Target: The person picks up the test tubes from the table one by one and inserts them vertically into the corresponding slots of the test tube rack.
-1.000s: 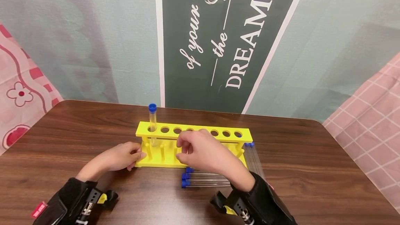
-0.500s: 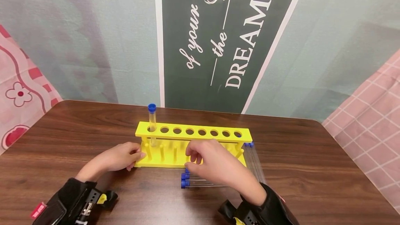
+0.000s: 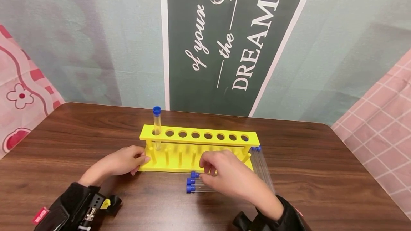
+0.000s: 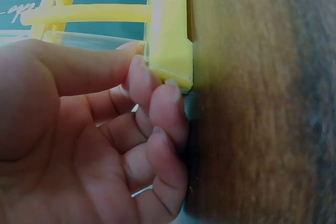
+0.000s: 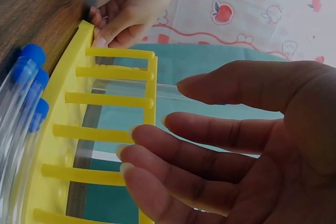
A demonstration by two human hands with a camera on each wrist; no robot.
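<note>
A yellow rack (image 3: 199,135) with a row of round holes stands on the table, one blue-capped clear tube (image 3: 157,120) upright in its leftmost hole. My left hand (image 3: 123,160) grips the rack's left end; in the left wrist view the thumb and fingers of that hand (image 4: 105,119) pinch the base corner. Over the front of the rack, my right hand (image 3: 229,174) holds nothing, its fingers apart and loosely bent in the right wrist view (image 5: 226,145). Under it lie several blue-capped tubes (image 3: 191,188), partly hidden by the hand.
More clear tubes (image 3: 261,167) with blue caps lie at the rack's right end. The brown wooden table (image 3: 154,202) ends at a hanging cloth (image 3: 135,45) with a dark printed panel behind the rack.
My right hand has moved right and toward the table's front, away from the middle of the rack, uncovering holes and tube caps. The left hand has stayed at the rack's end.
</note>
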